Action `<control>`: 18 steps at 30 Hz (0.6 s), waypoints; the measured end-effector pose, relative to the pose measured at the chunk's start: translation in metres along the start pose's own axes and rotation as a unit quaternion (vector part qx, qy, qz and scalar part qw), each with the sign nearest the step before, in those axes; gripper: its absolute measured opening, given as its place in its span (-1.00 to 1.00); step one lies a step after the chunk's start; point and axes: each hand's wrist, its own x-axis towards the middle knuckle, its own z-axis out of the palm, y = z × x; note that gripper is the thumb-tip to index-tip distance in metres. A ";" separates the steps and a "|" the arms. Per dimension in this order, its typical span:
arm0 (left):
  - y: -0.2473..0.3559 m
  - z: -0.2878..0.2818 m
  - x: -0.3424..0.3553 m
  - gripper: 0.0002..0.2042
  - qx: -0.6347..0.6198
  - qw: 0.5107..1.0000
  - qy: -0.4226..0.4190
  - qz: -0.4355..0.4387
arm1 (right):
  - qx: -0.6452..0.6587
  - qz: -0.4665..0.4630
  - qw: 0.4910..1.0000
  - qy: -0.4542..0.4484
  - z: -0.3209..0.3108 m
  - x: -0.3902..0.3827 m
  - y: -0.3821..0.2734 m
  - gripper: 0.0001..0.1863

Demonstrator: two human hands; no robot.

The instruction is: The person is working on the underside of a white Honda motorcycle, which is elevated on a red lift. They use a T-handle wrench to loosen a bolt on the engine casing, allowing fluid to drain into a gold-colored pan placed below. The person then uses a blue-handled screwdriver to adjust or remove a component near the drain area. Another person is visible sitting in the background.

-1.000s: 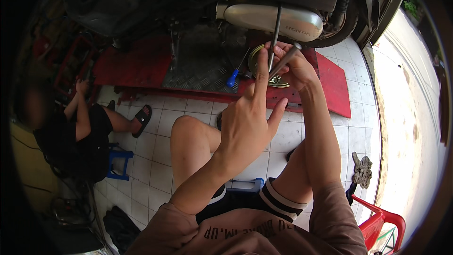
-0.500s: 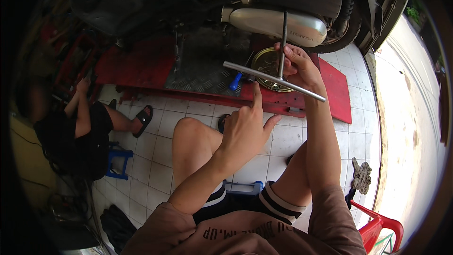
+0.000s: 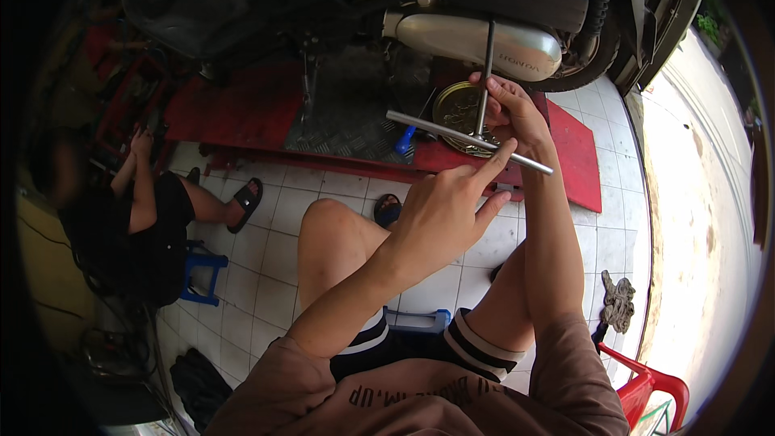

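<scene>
My right hand [image 3: 517, 115] grips the shaft of a T-handle wrench [image 3: 436, 130], fingers closed round it. The shaft points up toward the motorcycle, and the silver crossbar slants in front of it. My left hand [image 3: 448, 214] is open, its index finger stretched out to the crossbar near the right end and its thumb apart. That fingertip seems to touch the bar. Behind the wrench, a round gold-rimmed tray [image 3: 440, 105] holds small metal parts, partly hidden by the tool and my hand. A blue-handled screwdriver [image 3: 404, 140] lies left of the tray.
A motorcycle with a silver engine cover [image 3: 476, 39] stands on a red lift platform [image 3: 234, 113] ahead. At left another person [image 3: 121, 218] sits by a blue stool [image 3: 204, 273]. A red chair [image 3: 646, 391] and a grey rag [image 3: 618, 302] are at right.
My left hand has moved right, its index finger going from below the crossbar's middle to the bar's right part. My right hand still holds the wrench in nearly the same place.
</scene>
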 end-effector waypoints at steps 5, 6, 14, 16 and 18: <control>0.012 -0.011 0.009 -0.42 0.045 0.971 0.040 -0.231 | 0.032 -0.024 0.999 0.002 0.002 0.000 -0.001 -0.76; 0.015 -0.014 0.011 -0.43 0.035 0.980 0.075 -0.181 | 0.025 -0.018 0.999 0.016 0.003 0.000 0.000 -0.76; 0.020 -0.008 0.007 -0.63 0.049 0.995 0.045 -0.075 | 0.020 -0.011 1.000 0.022 0.001 0.001 0.002 -0.79; 0.015 -0.006 0.007 -0.68 -0.038 0.998 0.045 -0.038 | 0.030 -0.013 0.999 0.019 -0.001 0.003 0.002 -0.80; 0.004 0.006 0.003 -0.72 -0.127 0.991 -0.012 -0.049 | 0.033 -0.018 0.999 0.025 -0.003 0.001 0.000 -0.78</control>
